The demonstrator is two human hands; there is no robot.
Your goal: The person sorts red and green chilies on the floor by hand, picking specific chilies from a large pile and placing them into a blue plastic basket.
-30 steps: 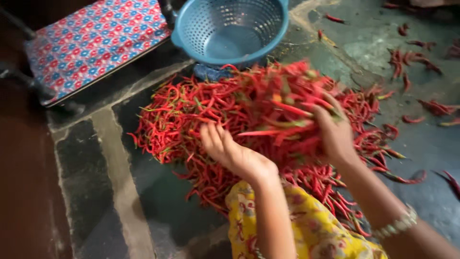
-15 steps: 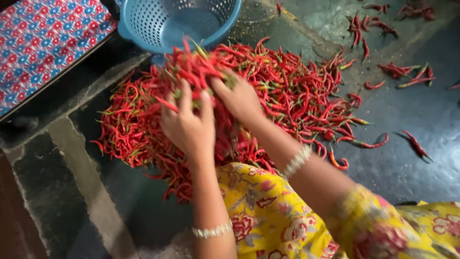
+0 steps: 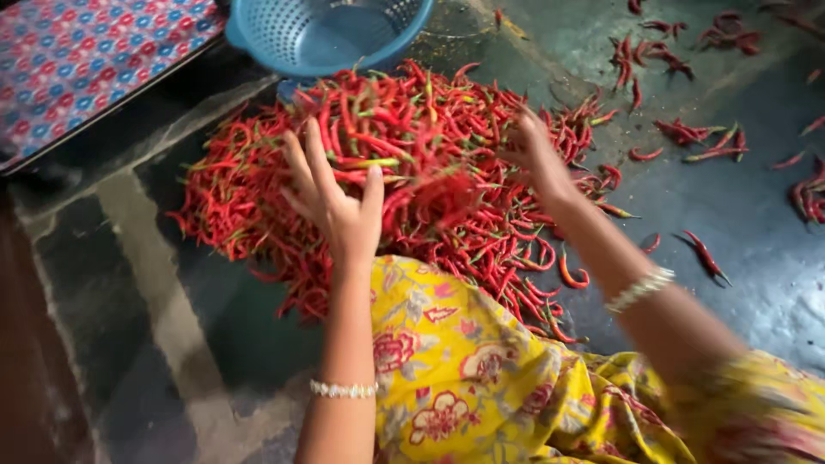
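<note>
- Left hand (image 3: 331, 202): fingers spread wide, palm toward the chilli pile (image 3: 404, 172), touching its near edge, holding nothing.
- Right hand (image 3: 537, 155): blurred, resting on pile's right part; grip cannot tell.
- Chilli pile: red chillies heaped on dark floor (image 3: 129, 283), between both hands and beyond them.
- Blue colander (image 3: 331, 34): past the pile, beyond the left hand, touching the pile's far edge.
- Loose chillies (image 3: 687, 133): scattered right of the right hand.
- Patterned mat (image 3: 86, 60): far left of the left hand.
</note>
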